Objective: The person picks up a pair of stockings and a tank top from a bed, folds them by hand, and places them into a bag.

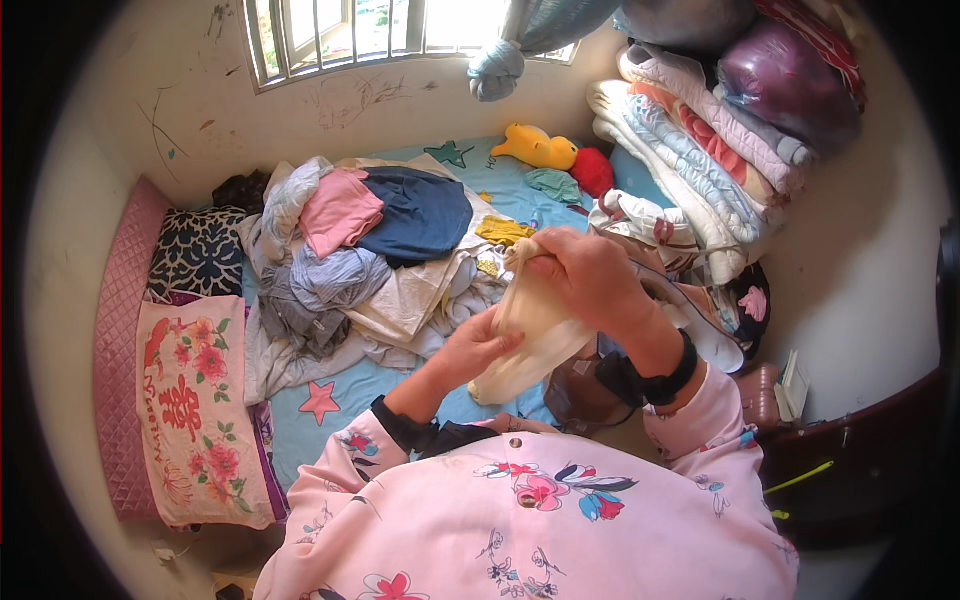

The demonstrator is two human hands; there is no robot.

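A thin cream cloth garment [536, 341] hangs stretched between my two hands over the bed. Its bunched upper edge is pinched by my right hand [592, 274], fingers curled around it. My left hand [476, 349] grips its left side lower down, thumb on top. What kind of garment it is, I cannot tell. Behind it on the bed lies a mustard-yellow cloth [504, 230]. Left of my hands spreads a heap of clothes with a navy blue garment [416, 214], a pink folded cloth [341, 210] and a striped blue garment [337, 274].
A floral pillow towel [195, 412] and a patterned cushion [196, 253] lie by the pink quilted headboard [124, 375]. Folded quilts [682, 165] are stacked at the back right, near a yellow plush toy [536, 146]. A brown bag [589, 394] sits right of the garment.
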